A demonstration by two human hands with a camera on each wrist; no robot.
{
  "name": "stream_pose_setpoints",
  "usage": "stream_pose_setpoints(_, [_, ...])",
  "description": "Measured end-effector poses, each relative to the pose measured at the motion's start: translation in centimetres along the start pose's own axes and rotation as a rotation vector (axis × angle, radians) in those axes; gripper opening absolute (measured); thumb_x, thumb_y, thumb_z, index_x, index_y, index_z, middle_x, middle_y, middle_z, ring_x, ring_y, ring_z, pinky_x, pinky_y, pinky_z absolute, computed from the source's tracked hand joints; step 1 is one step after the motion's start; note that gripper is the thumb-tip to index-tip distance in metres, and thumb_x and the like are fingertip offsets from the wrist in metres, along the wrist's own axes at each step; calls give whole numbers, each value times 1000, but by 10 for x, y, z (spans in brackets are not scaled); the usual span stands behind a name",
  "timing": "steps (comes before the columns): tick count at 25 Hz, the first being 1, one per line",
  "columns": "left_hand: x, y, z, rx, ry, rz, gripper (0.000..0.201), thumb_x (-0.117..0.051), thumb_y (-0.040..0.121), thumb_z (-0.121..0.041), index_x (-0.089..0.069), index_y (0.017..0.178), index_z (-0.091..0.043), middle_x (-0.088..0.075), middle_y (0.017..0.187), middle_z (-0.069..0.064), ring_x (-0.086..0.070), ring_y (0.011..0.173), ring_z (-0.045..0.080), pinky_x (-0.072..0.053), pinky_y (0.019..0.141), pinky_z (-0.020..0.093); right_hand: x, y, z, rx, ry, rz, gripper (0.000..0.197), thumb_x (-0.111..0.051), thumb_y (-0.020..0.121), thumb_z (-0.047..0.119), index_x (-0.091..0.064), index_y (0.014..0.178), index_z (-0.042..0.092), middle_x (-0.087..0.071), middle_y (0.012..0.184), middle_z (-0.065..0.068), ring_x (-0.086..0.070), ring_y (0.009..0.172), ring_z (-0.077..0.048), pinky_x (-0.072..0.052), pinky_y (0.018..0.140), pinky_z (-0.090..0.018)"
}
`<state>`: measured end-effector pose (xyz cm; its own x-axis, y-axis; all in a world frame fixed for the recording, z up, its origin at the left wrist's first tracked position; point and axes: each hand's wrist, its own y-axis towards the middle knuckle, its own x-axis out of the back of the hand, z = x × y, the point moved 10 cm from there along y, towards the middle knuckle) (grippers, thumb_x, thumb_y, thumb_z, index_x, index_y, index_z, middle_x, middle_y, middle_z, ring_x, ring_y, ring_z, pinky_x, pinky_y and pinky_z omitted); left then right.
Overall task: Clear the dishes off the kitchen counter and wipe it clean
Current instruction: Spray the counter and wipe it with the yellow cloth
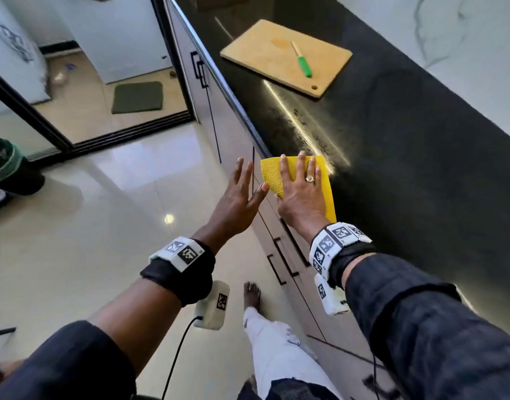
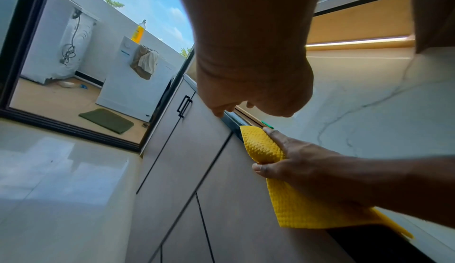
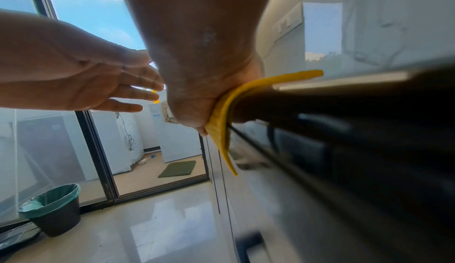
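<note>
A yellow textured cloth [image 1: 269, 176] lies at the front edge of the black counter [image 1: 392, 140] and droops over it. My right hand [image 1: 298, 186], wearing a ring, presses flat on the cloth with straight fingers; in the left wrist view its thumb [image 2: 258, 168] lies at the cloth's [image 2: 295, 205] hanging part. My left hand [image 1: 242, 192] is open with spread fingers, just off the counter's edge beside the cloth and holding nothing. A wooden cutting board [image 1: 262, 50] with a green-handled knife [image 1: 304, 64] lies farther along the counter.
Pale specks and a bright streak [image 1: 308, 131] mark the counter beyond the cloth. Grey cabinet fronts [image 1: 233, 134] with black handles run below the edge. A dark bin with a green liner [image 1: 5, 166] stands on the glossy floor at left, near a sliding glass door.
</note>
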<state>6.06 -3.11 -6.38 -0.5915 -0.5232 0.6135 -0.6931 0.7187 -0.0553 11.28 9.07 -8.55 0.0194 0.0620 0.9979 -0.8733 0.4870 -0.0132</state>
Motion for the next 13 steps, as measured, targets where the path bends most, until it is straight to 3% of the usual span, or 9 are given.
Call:
stream_pose_setpoints(5, [73, 121, 59, 78, -3, -35, 69, -42, 100, -45, -14, 157, -17, 1, 165, 0, -1, 150, 11, -10, 113, 22, -6, 167, 65, 111, -22, 8, 77, -41, 98, 26, 10, 155, 18, 11, 159, -25, 6, 147, -44, 0, 121, -52])
stream_pose_setpoints(13, [180, 290, 127, 150, 33, -54, 69, -43, 100, -45, -15, 157, -19, 0, 165, 1, -2, 151, 14, -10, 114, 26, -3, 354, 143, 246, -127, 125, 78, -40, 96, 17, 11, 155, 18, 21, 159, -21, 14, 146, -43, 2, 121, -52])
